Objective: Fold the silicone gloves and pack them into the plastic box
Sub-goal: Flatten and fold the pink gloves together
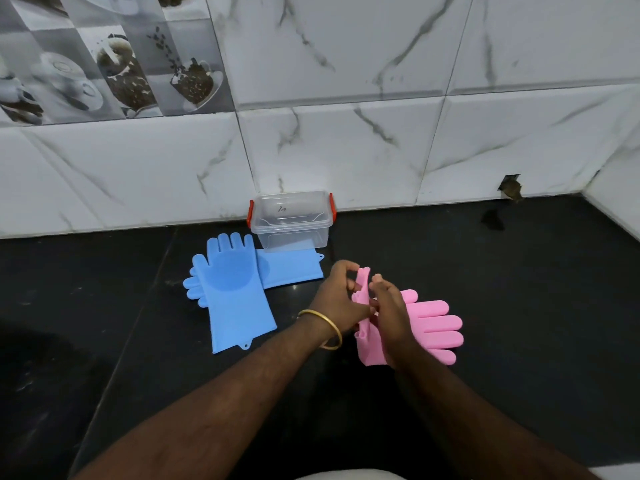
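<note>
Black polished stone countertop (519, 306) under marble wall tiles carries, left to right, two flat blue gloves (235, 292) crossed near its back edge, touching the clear, lidless, empty plastic box (291, 220). Our left hand (341, 299) and right hand (391, 306) pinch the raised cuff of the pink gloves (429, 323). We should fold that floppy, smooth silicone squarely and press it flat.

both hands meet mid-scene, fingers curled

both bare forearms reach in from the near edge and converge. the left hand (341, 294), a thin gold metal bangle (325, 329) on its wrist, pinches with curled fingers; the right hand (389, 306) pinches just right of it, nearly touching.
</note>
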`<state>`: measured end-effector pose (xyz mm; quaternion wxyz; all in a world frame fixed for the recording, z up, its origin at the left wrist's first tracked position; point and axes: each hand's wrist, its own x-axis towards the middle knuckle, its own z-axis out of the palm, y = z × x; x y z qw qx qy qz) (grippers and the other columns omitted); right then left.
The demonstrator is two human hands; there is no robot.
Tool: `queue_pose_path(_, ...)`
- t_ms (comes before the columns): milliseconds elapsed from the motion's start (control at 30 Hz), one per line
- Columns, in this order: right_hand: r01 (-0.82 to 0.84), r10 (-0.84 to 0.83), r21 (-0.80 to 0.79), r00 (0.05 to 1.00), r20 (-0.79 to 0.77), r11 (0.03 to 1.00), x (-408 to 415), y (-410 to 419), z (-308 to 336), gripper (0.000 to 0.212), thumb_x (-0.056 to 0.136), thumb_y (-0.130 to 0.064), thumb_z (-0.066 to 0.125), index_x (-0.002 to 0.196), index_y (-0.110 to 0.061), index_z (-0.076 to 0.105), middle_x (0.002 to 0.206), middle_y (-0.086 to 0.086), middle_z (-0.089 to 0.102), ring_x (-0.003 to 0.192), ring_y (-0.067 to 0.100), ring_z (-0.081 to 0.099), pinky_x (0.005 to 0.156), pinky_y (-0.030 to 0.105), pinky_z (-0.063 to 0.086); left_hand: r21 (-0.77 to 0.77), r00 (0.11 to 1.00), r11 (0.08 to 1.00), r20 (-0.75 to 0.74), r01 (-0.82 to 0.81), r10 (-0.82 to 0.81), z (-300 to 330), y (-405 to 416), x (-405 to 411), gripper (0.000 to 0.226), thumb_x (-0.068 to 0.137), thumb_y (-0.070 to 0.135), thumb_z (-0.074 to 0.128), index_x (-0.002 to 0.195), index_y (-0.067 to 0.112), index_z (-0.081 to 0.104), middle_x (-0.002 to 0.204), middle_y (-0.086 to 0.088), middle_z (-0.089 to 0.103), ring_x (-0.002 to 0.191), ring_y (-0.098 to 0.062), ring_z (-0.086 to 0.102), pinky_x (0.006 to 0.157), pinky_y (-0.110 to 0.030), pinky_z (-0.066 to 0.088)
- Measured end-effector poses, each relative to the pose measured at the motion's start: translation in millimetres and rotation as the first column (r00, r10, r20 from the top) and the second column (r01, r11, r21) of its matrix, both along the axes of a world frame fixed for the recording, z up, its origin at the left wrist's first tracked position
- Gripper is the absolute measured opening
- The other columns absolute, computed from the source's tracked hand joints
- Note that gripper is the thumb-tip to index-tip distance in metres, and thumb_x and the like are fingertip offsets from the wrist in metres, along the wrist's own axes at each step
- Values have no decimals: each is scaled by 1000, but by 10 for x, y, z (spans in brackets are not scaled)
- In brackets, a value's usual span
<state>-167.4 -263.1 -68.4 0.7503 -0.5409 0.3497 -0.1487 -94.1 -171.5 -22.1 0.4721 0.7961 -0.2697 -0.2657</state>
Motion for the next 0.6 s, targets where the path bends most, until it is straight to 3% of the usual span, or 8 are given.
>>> queue_pose_path(100,-92,92,1,994,-59,996,-53,-135,113,37,96,-48,51,114,-18,65,106,5,75,95,20,73,73,37,61,11,1000,1000,1,-4,4,-8,-158,-43,76,75,4,78,134,21,34,109,-7,61,87,-26,69,60,-30,62)
queue_pose_path(200,-149,142,-55,982,-124,987,-292,-447,144,37,92,-45,61,107,-12,65,97,15,74,83,21,71,65,33,60,24,999,1000,28,-18,18,-97,-454,-216,77,74,-2,75,136,14,33,111,-10,60,92,-27,68,72,-37,63)
queue_pose_path(267,-174,147,-115,967,-208,978,-411,-606,121,34,90,-38,66,107,-9,64,94,19,73,73,20,68,61,31,58,39,998,999,61,-36,33,-206,-597,-318,76,73,-3,73,137,11,34,102,-6,61,89,-22,66,74,-35,62)
queue_pose_path(400,-209,137,-196,935,-329,958,-468,-804,-53,35,86,-26,69,113,-4,60,74,6,68,55,11,63,51,26,51,67,994,994,84,-81,75,-451,-744,-469,76,73,4,74,137,9,33,82,6,58,79,-14,63,71,-30,58)
queue_pose_path(467,-246,137,-249,912,-386,937,-439,-847,-119,33,83,-21,68,113,-9,60,82,4,70,63,13,68,53,26,53,84,991,990,70,-116,110,-550,-776,-519,81,73,9,76,140,12,30,89,6,58,84,-14,62,77,-31,58)
queue_pose_path(600,-331,143,-366,879,-455,870,-393,-918,-214,35,78,-13,67,112,-15,57,96,2,65,79,21,69,56,29,57,72,984,982,64,-173,168,-665,-780,-588,99,68,24,85,145,13,24,123,-1,53,110,-19,55,90,-25,50)
